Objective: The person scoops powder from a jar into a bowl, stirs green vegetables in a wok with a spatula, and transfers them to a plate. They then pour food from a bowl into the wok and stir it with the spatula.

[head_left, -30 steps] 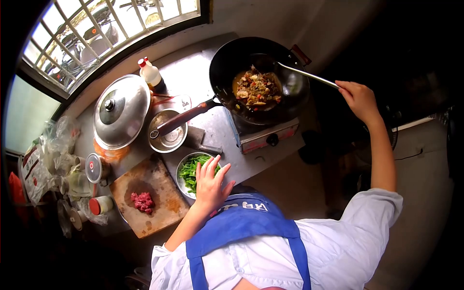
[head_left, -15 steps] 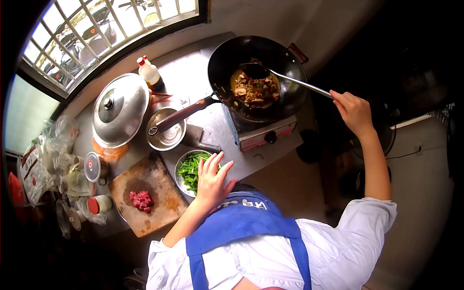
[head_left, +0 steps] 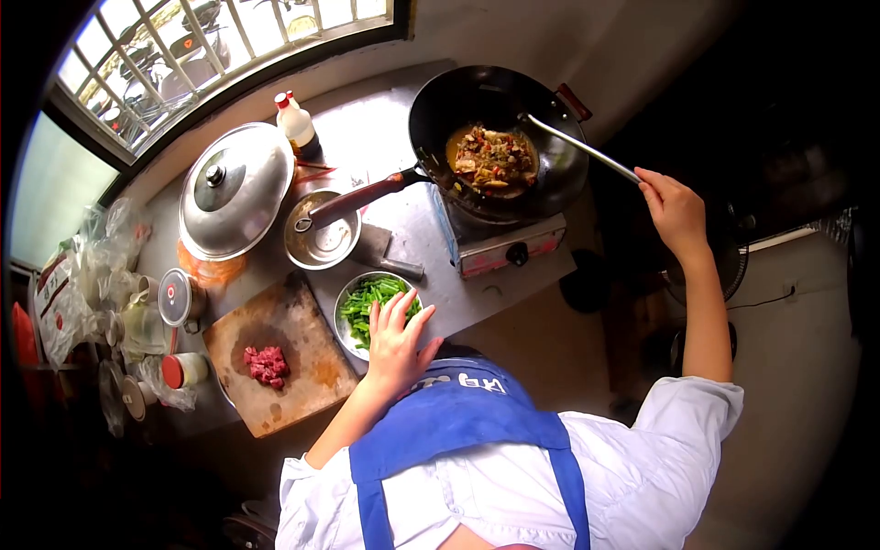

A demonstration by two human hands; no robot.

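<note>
My right hand (head_left: 674, 206) grips the long metal handle of a ladle (head_left: 579, 145) whose bowl rests inside the black wok (head_left: 550, 101), beside the chopped food in brown sauce (head_left: 493, 158). The wok sits on a small gas stove (head_left: 509, 249). My left hand (head_left: 396, 344) lies flat with fingers spread on the near rim of a metal bowl of cut green vegetables (head_left: 367, 301), holding nothing.
A wooden cutting board (head_left: 302, 348) carries a small pile of red minced meat (head_left: 266, 364). Behind it stand an empty metal bowl (head_left: 321, 243), a cleaver (head_left: 385, 257), a domed pot lid (head_left: 234, 188), a sauce bottle (head_left: 298, 124), and jars and bags at the left.
The ladle has swung from the middle of the food to the right side of the wok. My left hand has stayed on the bowl of greens. The view shifted slightly.
</note>
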